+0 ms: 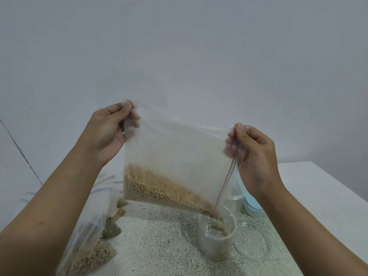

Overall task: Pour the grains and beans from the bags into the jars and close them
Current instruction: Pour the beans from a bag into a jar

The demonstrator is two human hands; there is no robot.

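At the far left I see a thin dark line (20, 150) that runs slantwise down the pale grey wall (179, 46). Below it, on the left part of the speckled mat (159, 246), lie several zip bags (89, 236) with beans and greenish grains inside, one over another. The left hand (107, 132) pinches the upper left corner of a clear zip bag (179, 152) between thumb and fingers, high above the mat. This bag hangs tilted, and the yellow beans (155, 188) lie along its bottom edge, sloping down to the right corner. That corner, with the red and blue zip strip, is at the mouth of an open clear jar (216, 238), which stands upright on the mat with some beans inside. Just beside the jar, on its right, a clear round lid (252, 242) lies flat. The right hand (256, 156) pinches the upper right corner of the bag. Below it a light blue container (253, 202) stands where the mat meets the white table (318, 186)
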